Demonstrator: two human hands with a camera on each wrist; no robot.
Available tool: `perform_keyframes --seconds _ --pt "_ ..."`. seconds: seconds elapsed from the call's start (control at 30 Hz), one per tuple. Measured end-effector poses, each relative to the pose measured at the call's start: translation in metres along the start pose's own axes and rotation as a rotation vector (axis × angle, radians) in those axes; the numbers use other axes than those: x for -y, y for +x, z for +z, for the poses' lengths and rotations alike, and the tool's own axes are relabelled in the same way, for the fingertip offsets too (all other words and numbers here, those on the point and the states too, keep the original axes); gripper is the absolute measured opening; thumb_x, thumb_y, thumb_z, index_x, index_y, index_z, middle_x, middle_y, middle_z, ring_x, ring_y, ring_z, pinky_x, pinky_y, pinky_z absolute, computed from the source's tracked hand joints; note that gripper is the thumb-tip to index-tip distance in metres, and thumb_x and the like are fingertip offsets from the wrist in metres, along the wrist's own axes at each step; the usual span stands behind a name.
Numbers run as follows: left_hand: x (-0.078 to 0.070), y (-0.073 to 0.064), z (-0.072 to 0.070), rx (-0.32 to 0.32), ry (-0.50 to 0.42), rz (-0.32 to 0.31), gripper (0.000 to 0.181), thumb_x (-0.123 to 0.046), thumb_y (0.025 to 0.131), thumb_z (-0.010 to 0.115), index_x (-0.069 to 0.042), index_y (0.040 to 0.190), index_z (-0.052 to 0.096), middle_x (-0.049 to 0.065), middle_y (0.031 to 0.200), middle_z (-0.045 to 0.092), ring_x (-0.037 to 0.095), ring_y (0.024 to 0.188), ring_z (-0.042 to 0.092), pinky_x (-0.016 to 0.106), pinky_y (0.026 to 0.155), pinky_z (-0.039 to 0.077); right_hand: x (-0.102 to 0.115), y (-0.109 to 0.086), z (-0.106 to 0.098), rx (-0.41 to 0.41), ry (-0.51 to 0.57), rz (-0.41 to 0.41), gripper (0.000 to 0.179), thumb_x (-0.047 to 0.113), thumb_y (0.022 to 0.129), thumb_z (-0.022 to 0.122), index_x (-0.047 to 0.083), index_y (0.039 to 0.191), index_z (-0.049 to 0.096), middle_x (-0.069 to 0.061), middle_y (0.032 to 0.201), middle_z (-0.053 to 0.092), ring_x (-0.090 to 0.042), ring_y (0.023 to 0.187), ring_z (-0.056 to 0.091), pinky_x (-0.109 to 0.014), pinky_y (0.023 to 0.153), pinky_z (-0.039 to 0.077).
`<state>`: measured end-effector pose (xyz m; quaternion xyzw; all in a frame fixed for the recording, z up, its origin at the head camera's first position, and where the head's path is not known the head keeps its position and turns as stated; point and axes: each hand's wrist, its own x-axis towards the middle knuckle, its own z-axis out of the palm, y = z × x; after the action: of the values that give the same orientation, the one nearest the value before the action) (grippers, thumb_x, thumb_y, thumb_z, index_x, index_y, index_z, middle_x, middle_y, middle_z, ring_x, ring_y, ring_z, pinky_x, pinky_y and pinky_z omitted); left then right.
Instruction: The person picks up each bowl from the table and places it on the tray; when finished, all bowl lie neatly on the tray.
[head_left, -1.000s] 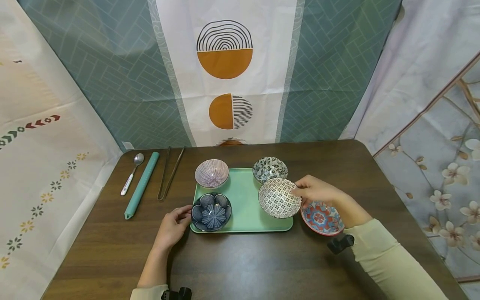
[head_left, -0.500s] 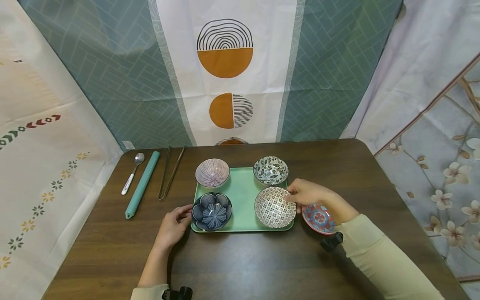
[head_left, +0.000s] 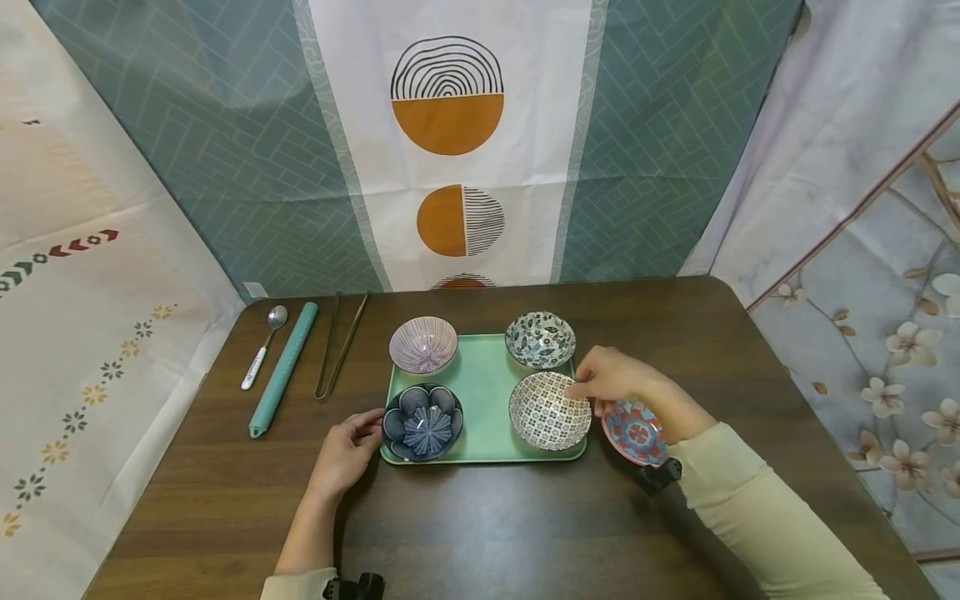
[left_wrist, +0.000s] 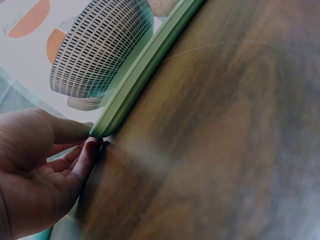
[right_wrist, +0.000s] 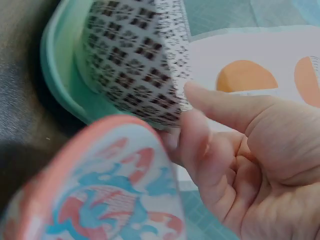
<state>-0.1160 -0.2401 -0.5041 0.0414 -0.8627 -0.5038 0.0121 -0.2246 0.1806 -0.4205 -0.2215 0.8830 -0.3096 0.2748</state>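
Observation:
With thumb and fingers my left hand [left_wrist: 40, 165] pinches the left edge of the green tray [left_wrist: 131, 80], beside the dark blue flower-patterned bowl [head_left: 423, 423]. My right hand [head_left: 626, 382] pinches the right rim of a cream bowl with a small dark pattern [head_left: 550, 411]; this bowl sits at the tray's front right. In the right wrist view the thumb and a finger meet at the rim of the patterned bowl [right_wrist: 132, 65]. A red and blue bowl [head_left: 636, 432] stands on the table right of the tray, partly hidden under my right forearm.
A purple-striped bowl [head_left: 423, 344] stands at the tray's back left and a leaf-patterned bowl [head_left: 540, 340] at its back right. On the left of the table lie a spoon [head_left: 264, 347], a long teal rod-like object [head_left: 283, 371] and metal tongs [head_left: 339, 350].
My right hand has brought the cream patterned bowl down and slightly left, onto the tray's front right, still holding its rim. The left hand has stayed at the tray's edge.

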Motion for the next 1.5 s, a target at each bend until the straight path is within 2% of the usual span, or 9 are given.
perform_keyframes --seconds 0.17,0.3,0.43,0.6,0.73,0.83,1.07,1.3,1.5 --pt "0.000 0.000 -0.001 0.000 -0.006 -0.007 0.032 0.002 0.095 0.065 0.009 0.127 0.065 0.020 0.115 0.068 0.027 0.105 0.065 0.016 0.080 0.051 -0.001 -0.010 -0.010 -0.066 0.023 -0.040 0.023 0.023 0.098 0.068 0.001 0.102 0.076 -0.008 0.083 0.072 -0.020 0.064 0.069 -0.035 0.060 0.058" --pt "0.001 0.000 -0.001 -0.010 -0.006 -0.010 0.032 0.003 0.095 0.065 0.008 0.127 0.065 0.019 0.113 0.068 0.025 0.102 0.065 0.016 0.080 0.051 -0.009 -0.017 -0.016 -0.155 0.065 -0.055 0.027 0.023 0.099 0.068 -0.001 0.111 0.072 -0.012 0.087 0.072 -0.022 0.073 0.069 -0.037 0.063 0.058" --pt "0.002 0.000 -0.001 -0.014 0.001 -0.009 0.032 0.004 0.095 0.065 0.008 0.126 0.066 0.019 0.112 0.069 0.024 0.101 0.065 0.016 0.079 0.051 -0.019 -0.024 -0.019 -0.254 0.105 -0.075 0.028 0.020 0.099 0.068 -0.003 0.116 0.070 -0.015 0.092 0.072 -0.030 0.080 0.070 -0.036 0.065 0.058" --pt "0.001 0.000 -0.001 -0.016 0.004 0.000 0.031 0.005 0.095 0.065 0.008 0.126 0.066 0.019 0.112 0.068 0.026 0.102 0.065 0.016 0.079 0.051 -0.030 -0.033 -0.022 -0.316 0.187 -0.096 0.032 0.019 0.100 0.067 -0.005 0.121 0.067 -0.019 0.101 0.072 -0.039 0.091 0.069 -0.037 0.075 0.060" --pt "0.001 0.000 -0.001 -0.013 0.007 0.003 0.031 0.005 0.095 0.066 0.008 0.125 0.066 0.019 0.112 0.068 0.026 0.102 0.065 0.017 0.080 0.051 -0.041 -0.041 -0.024 -0.342 0.217 -0.099 0.035 0.017 0.100 0.066 -0.008 0.124 0.064 -0.022 0.107 0.071 -0.040 0.095 0.070 -0.037 0.079 0.060" --pt "0.001 -0.001 -0.001 -0.010 0.005 0.001 0.031 0.004 0.095 0.065 0.008 0.126 0.066 0.019 0.112 0.068 0.027 0.102 0.065 0.017 0.080 0.051 -0.051 -0.046 -0.025 -0.359 0.185 -0.083 0.037 0.018 0.100 0.067 -0.009 0.125 0.063 -0.021 0.108 0.071 -0.036 0.096 0.070 -0.036 0.080 0.059" --pt "0.002 0.000 0.000 -0.018 0.013 -0.003 0.031 0.004 0.094 0.066 0.007 0.126 0.066 0.018 0.111 0.069 0.023 0.100 0.065 0.017 0.079 0.051 -0.073 -0.056 -0.024 -0.363 -0.037 -0.085 0.037 0.023 0.099 0.068 -0.004 0.124 0.066 -0.006 0.105 0.071 -0.022 0.098 0.066 -0.039 0.087 0.054" --pt "0.003 0.001 0.000 -0.022 0.018 -0.004 0.032 0.004 0.094 0.066 0.007 0.125 0.067 0.018 0.110 0.069 0.024 0.100 0.066 0.016 0.079 0.051 -0.087 -0.066 -0.023 -0.281 -0.094 -0.105 0.036 0.023 0.099 0.068 -0.005 0.122 0.067 -0.006 0.106 0.071 -0.021 0.096 0.065 -0.037 0.084 0.055" --pt "0.003 0.002 0.000 -0.007 0.017 -0.017 0.032 0.003 0.095 0.066 0.007 0.127 0.066 0.018 0.113 0.068 0.028 0.104 0.065 0.017 0.081 0.051 -0.099 -0.073 -0.024 -0.194 -0.089 -0.113 0.023 0.021 0.099 0.067 0.003 0.112 0.072 0.000 0.101 0.072 -0.012 0.091 0.063 -0.028 0.078 0.052"
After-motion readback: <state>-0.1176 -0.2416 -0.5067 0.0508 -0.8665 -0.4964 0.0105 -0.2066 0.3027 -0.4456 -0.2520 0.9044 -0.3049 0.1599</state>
